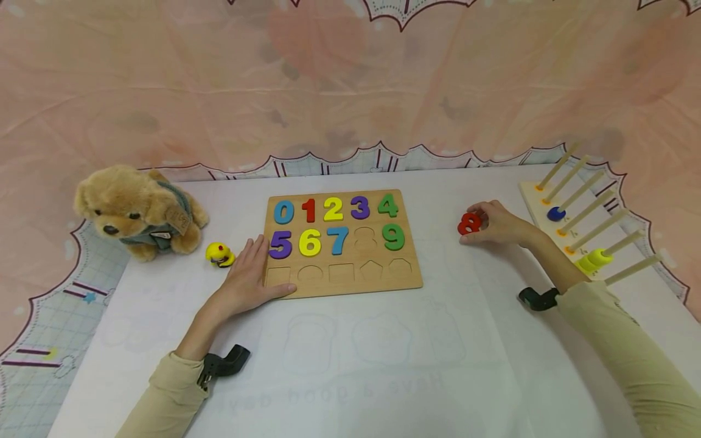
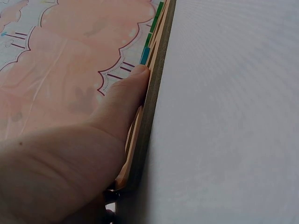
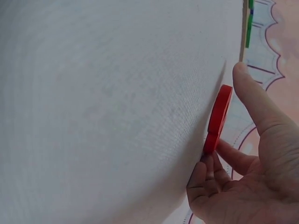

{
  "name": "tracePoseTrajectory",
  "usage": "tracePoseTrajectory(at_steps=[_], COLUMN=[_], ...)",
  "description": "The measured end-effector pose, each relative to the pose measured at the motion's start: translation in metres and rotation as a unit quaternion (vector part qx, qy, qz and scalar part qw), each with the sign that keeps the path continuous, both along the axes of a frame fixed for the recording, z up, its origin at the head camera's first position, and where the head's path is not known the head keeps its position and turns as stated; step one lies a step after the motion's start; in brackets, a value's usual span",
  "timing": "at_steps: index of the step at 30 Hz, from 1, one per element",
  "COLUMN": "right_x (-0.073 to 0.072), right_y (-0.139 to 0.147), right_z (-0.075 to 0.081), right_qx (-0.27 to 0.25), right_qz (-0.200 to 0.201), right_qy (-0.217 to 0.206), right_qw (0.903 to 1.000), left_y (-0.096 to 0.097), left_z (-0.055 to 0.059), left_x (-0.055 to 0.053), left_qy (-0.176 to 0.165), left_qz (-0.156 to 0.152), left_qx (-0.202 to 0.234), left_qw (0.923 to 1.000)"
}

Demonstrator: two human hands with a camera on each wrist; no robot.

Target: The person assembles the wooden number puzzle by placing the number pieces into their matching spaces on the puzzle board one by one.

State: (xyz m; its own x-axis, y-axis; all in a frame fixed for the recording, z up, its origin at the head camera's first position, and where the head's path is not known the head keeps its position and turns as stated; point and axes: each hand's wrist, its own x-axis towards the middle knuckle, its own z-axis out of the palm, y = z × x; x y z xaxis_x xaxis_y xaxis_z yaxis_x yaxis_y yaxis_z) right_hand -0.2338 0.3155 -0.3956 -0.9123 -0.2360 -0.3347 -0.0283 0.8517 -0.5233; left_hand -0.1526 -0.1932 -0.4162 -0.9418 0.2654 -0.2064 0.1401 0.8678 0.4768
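A wooden number board (image 1: 345, 278) lies mid-table with coloured digits set in it, such as a blue 7 (image 1: 338, 239) and a green 9 (image 1: 393, 236). Between those two is a bare 8-shaped outline. My left hand (image 1: 249, 274) rests flat at the board's left edge, its thumb lying over the near corner. Away to the right, my right hand (image 1: 495, 225) is around a red number 8 (image 1: 468, 223). In the right wrist view, a fingertip touches the red 8 (image 3: 218, 114), while the thumb stands apart from it.
A plush dog (image 1: 139, 213) sits at the back left, with a small yellow toy (image 1: 220, 254) beside it. On the right stands a peg board (image 1: 528, 191) with several upright pegs, a blue bead (image 1: 555, 213) and yellow rings (image 1: 594, 260). Patterned cloth (image 1: 328, 91) hangs behind.
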Motion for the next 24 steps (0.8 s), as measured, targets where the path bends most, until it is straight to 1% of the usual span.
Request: tracePoseTrajectory(at_steps=[15, 24], right_x=[0.0015, 0.0007], right_y=[-0.0004, -0.0001], right_z=[0.0007, 0.0007], right_qx=[-0.006, -0.003], right_qz=[0.001, 0.0], right_qy=[0.007, 0.005], right_qw=[1.0, 1.0], left_y=[0.0002, 0.0005], left_z=[0.0008, 0.0012], left_x=[0.0005, 0.0002], left_qy=[-0.003, -0.004], left_qz=[0.001, 0.0], left_qx=[0.002, -0.001], left_qw=[1.0, 1.0])
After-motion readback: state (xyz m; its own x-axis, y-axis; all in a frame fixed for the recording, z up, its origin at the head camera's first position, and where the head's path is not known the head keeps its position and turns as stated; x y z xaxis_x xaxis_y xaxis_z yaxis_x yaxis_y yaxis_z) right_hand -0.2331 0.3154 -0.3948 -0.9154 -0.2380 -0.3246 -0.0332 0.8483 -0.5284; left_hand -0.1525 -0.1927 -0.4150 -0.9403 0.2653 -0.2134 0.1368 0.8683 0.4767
